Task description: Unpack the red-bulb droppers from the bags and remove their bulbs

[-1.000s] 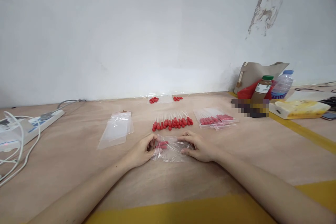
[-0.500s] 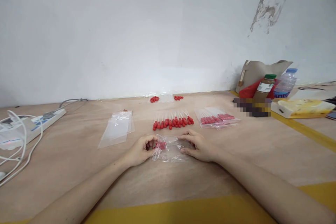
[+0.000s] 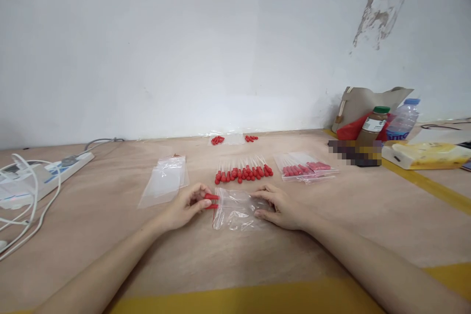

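Observation:
Between my left thumb and fingers are red rubber bulbs (image 3: 211, 196), at the left end of a clear zip bag (image 3: 241, 208) lying flat on the table. My left hand (image 3: 187, 207) is closed on them; how many it holds is partly hidden. At the bag's other end, my right hand (image 3: 281, 207) grips the plastic with its thumb and fingers. Just beyond the bag lies a row of thin clear droppers with red bulbs (image 3: 245, 172). To the right rest filled zip bags (image 3: 303, 167) of the same droppers and bulbs.
A stack of flat zip bags (image 3: 162, 179) lies left. Two small groups of red bulbs (image 3: 217, 140) sit on plastic near the wall. A power strip (image 3: 55, 176) with white cables is far left. Bottles (image 3: 373, 127), a grey bag (image 3: 368, 98) and a tissue pack (image 3: 429, 155) stand right.
My left hand has drawn back leftward from the bag's mouth with the red bulbs, which showed inside the plastic before. The right hand has stayed on the bag.

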The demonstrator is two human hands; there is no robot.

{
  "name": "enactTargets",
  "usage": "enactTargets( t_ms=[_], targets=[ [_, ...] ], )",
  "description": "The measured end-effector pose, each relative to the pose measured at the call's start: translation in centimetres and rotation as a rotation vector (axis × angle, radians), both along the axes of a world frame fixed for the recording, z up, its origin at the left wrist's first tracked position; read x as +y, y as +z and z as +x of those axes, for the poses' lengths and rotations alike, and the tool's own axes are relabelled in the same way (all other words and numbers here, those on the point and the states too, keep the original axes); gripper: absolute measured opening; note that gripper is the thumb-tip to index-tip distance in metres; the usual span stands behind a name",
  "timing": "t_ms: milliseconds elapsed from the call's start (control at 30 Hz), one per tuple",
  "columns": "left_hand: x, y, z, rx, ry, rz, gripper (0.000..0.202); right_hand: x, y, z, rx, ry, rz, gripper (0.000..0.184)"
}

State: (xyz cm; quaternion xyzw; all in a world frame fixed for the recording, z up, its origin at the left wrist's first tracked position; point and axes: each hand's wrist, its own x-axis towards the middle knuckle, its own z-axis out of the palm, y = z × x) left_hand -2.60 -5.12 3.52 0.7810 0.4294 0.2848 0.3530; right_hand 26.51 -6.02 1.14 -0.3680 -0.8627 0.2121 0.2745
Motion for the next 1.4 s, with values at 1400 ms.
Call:
enactTargets(
  t_ms=[1400],
  targets=[
    [6.6, 2.8, 6.0, 0.631, 0.067, 0.683, 0.021, 0.0, 0.0, 0.0, -0.007, 0.009, 0.010, 0.038]
  ],
)
